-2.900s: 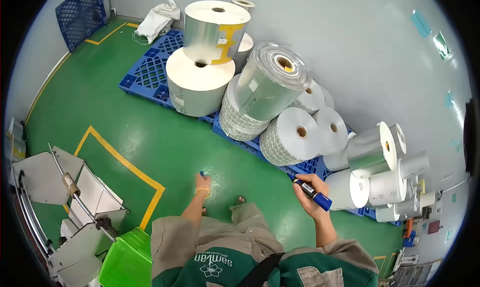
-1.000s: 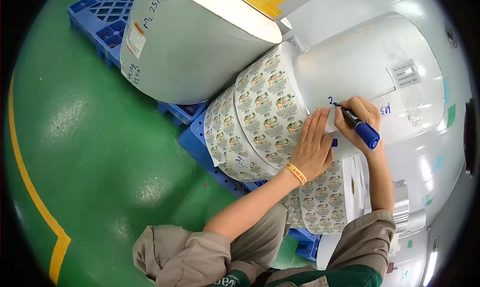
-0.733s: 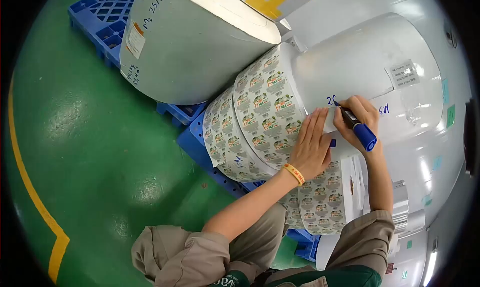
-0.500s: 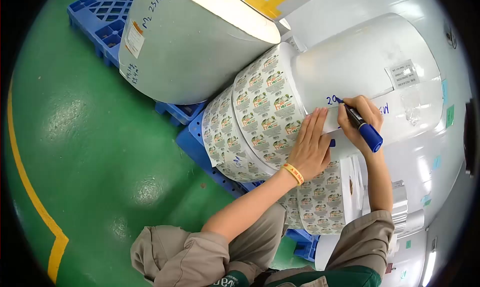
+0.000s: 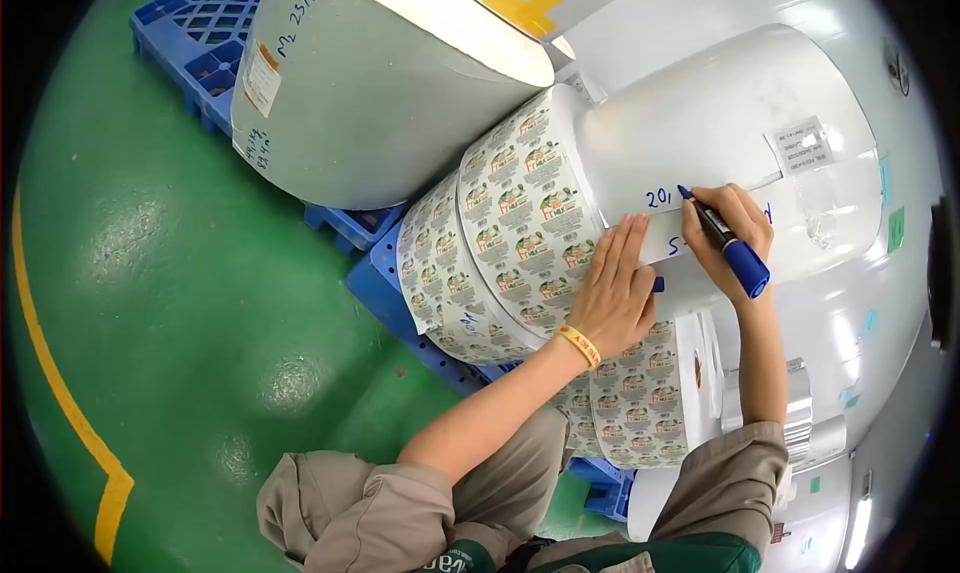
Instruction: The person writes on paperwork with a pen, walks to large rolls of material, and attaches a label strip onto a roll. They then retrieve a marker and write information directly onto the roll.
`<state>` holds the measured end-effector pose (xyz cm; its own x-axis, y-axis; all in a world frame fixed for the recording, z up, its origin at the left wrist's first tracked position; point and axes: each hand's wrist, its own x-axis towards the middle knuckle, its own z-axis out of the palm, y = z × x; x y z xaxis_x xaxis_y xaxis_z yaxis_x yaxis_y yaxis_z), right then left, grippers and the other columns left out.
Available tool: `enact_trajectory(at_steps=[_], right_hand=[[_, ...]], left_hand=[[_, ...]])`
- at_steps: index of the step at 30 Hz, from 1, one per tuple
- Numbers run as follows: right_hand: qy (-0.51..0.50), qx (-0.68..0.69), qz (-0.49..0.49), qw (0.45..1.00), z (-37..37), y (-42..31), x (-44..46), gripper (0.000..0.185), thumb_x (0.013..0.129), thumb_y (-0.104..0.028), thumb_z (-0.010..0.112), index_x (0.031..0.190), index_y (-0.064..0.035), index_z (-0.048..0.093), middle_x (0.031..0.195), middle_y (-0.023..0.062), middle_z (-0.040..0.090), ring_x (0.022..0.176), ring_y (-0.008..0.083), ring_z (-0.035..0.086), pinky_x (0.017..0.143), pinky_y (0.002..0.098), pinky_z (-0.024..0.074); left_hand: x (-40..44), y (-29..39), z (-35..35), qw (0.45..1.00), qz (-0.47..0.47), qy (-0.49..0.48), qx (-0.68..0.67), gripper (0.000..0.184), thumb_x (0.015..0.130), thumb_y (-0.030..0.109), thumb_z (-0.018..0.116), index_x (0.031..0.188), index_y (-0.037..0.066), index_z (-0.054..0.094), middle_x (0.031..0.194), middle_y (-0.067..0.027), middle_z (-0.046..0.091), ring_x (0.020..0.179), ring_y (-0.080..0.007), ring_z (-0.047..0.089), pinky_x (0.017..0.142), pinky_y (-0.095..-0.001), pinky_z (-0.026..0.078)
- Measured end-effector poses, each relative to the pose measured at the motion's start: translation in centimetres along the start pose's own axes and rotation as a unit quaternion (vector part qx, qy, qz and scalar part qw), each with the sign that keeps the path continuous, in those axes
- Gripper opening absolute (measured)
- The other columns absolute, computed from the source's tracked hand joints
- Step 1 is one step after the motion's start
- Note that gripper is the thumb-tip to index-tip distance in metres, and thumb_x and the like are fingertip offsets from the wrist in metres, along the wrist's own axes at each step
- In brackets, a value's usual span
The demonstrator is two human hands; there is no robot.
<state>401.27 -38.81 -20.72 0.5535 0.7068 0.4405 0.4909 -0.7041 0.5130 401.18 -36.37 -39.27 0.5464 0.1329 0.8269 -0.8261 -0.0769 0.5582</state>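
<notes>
My right hand (image 5: 728, 235) grips a blue-and-black marker (image 5: 728, 243), its tip just off a silvery-white wrapped roll (image 5: 720, 103). Blue handwriting (image 5: 659, 198) reading "20," stands beside the tip, and more blue marks lie below it, partly covered by that hand. My left hand (image 5: 612, 298) lies against the wrapped roll with its fingers stretched out, near the edge of a printed label roll (image 5: 520, 208). A small blue marker cap (image 5: 657, 285) sticks out by the left thumb, apparently held there; most of it is hidden.
A large grey-wrapped roll (image 5: 370, 103) with handwriting stands on a blue pallet (image 5: 205, 63) at upper left. More printed rolls (image 5: 640, 403) sit below my arms. The green floor (image 5: 200, 303) carries a yellow line (image 5: 60, 383) on the left.
A stroke like a comma or a 1 now follows the "20". My right hand has shifted slightly along the roll, baring more blue marks below; the left hand stays pressed in place.
</notes>
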Motion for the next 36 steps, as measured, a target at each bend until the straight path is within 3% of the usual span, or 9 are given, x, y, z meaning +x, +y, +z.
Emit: enact_trajectory(at_steps=[11,18,22,26,29,36], right_hand=[[-0.025,0.019,-0.019,0.999,-0.1,0.3,-0.2,0.014,0.067,0.001,0.071,0.073,-0.0024,0.058,0.066,0.009,0.058,0.055,0.0235,0.056,0.051,0.0311,0.0452],[0.041,0.032,0.067,0.996,-0.7,-0.4,-0.1,0.01,0.074,0.0,0.07,0.077,-0.0007,0.061,0.067,0.0092,0.06,0.058,0.0203,0.059,0.054,0.0285,0.0467],[0.005,0.041,0.093,0.995,-1.5,-0.1,0.4,0.009,0.076,0.0,0.07,0.08,0.0,0.062,0.07,0.009,0.062,0.059,0.0187,0.06,0.056,0.0279,0.0477],[0.003,-0.012,-0.004,1.0,-0.8,0.4,0.6,0.011,0.073,0.001,0.071,0.078,-0.0011,0.062,0.069,0.0089,0.06,0.057,0.0206,0.057,0.054,0.0289,0.0465],[-0.03,0.013,0.026,0.999,-1.4,0.5,0.4,0.011,0.072,0.001,0.071,0.076,-0.0019,0.061,0.067,0.0087,0.059,0.056,0.0216,0.057,0.054,0.0295,0.0463],[0.013,-0.006,0.017,1.0,-0.9,0.4,0.2,0.011,0.071,0.001,0.07,0.073,-0.002,0.06,0.066,0.0081,0.058,0.056,0.0199,0.057,0.053,0.0289,0.046]], left_hand=[[0.0,0.0,-0.2,1.0,0.0,-0.005,-0.001,0.022,0.079,0.017,0.059,0.088,0.0,0.048,0.148,-0.0316,0.023,0.139,-0.0455,0.02,0.114,-0.0534,0.016],[0.0,-0.1,-0.1,1.0,0.004,-0.003,-0.005,0.023,0.079,0.018,0.06,0.088,0.001,0.048,0.148,-0.0315,0.021,0.139,-0.0456,0.02,0.114,-0.0537,0.016],[0.0,-0.2,0.0,1.0,0.006,-0.006,-0.003,0.023,0.079,0.018,0.06,0.088,0.001,0.048,0.148,-0.0314,0.021,0.139,-0.0456,0.02,0.114,-0.0535,0.016],[0.0,-0.2,0.1,1.0,0.007,0.0,-0.002,0.022,0.08,0.018,0.059,0.088,0.001,0.048,0.148,-0.0315,0.022,0.139,-0.046,0.02,0.114,-0.0533,0.016],[0.0,-0.1,-0.2,1.0,0.005,-0.008,-0.001,0.023,0.08,0.018,0.059,0.089,0.0,0.048,0.148,-0.0314,0.021,0.139,-0.0458,0.02,0.114,-0.0535,0.017],[0.0,-0.1,-0.2,1.0,0.006,-0.006,-0.003,0.023,0.08,0.018,0.059,0.09,0.001,0.047,0.148,-0.0316,0.022,0.139,-0.0458,0.021,0.114,-0.0535,0.017]])
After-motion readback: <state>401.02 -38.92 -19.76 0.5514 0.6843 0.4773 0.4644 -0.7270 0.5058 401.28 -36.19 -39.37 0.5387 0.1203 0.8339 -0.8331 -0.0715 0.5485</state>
